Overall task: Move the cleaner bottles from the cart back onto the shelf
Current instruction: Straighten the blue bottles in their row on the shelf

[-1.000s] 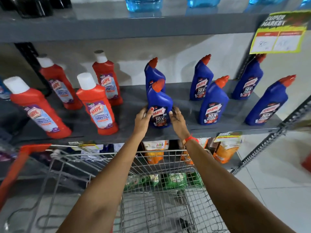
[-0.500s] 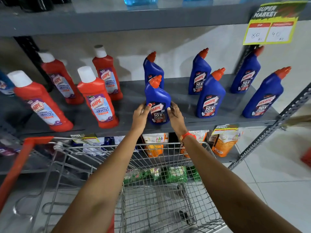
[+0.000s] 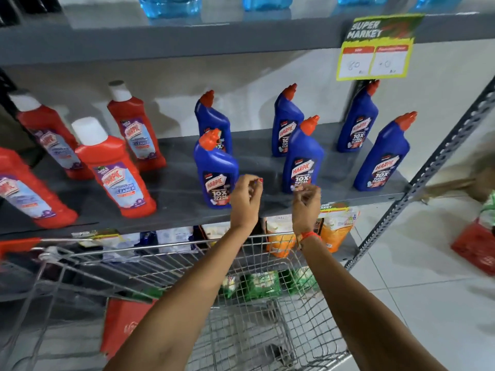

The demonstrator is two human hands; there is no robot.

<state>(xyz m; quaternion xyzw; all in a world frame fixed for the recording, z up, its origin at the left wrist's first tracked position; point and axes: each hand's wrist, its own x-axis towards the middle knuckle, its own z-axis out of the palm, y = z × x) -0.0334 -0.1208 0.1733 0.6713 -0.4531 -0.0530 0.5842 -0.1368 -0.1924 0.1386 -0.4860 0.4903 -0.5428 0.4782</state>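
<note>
A blue Harpic bottle with a red cap (image 3: 215, 172) stands upright at the front of the grey shelf (image 3: 176, 194). My left hand (image 3: 246, 200) hovers just right of it with fingers curled and nothing in it. My right hand (image 3: 305, 207), with a red wrist band, is beside it in front of another blue bottle (image 3: 302, 159), also curled and holding nothing. Several more blue bottles stand behind and to the right. Red Harpic bottles with white caps (image 3: 112, 170) fill the shelf's left part. The wire cart (image 3: 257, 317) below my arms holds no bottles that I can see.
A price tag (image 3: 375, 48) hangs from the upper shelf, which carries light-blue bottles (image 3: 170, 5). Pouches (image 3: 332, 231) sit on the lower shelf. A slotted metal upright (image 3: 428, 172) bounds the shelf at the right. A red basket (image 3: 476, 245) stands on the tiled floor.
Both hands have let go of the front blue bottle, which stays standing on the shelf. They have pulled back to its right and curled their fingers.
</note>
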